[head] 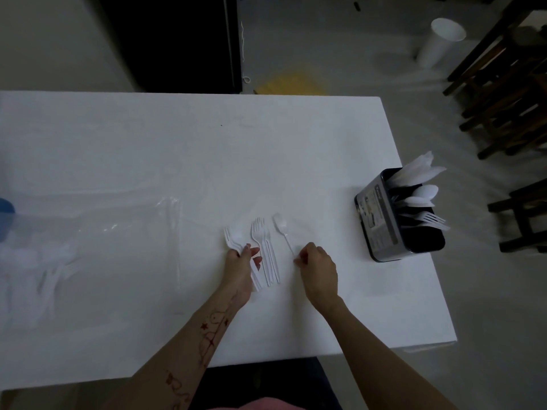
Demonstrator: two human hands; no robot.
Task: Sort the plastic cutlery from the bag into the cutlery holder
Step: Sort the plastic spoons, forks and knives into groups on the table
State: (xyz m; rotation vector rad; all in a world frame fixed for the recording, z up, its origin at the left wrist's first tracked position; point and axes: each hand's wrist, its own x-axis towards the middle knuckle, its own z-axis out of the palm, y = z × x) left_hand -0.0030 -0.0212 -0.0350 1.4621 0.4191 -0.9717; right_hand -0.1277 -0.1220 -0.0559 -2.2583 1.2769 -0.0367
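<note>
On the white table [189, 149], my left hand [241, 269] grips a bundle of white plastic forks [233, 238] with tines pointing away from me. Just right of it lie loose forks [262, 244] side by side. My right hand [318, 272] pinches the handle end of a single white spoon [281, 226] that lies on the table. The black cutlery holder [399, 216] stands near the right table edge, with knives, spoons and forks in separate compartments. The clear plastic bag [88, 238] lies flat at the left with more cutlery inside.
A blue object [5, 214] shows at the far left edge. On the floor beyond the table stand a white cup-shaped bin [441, 42] and dark wooden stools [503, 84] at the right. The table's right edge runs close to the holder.
</note>
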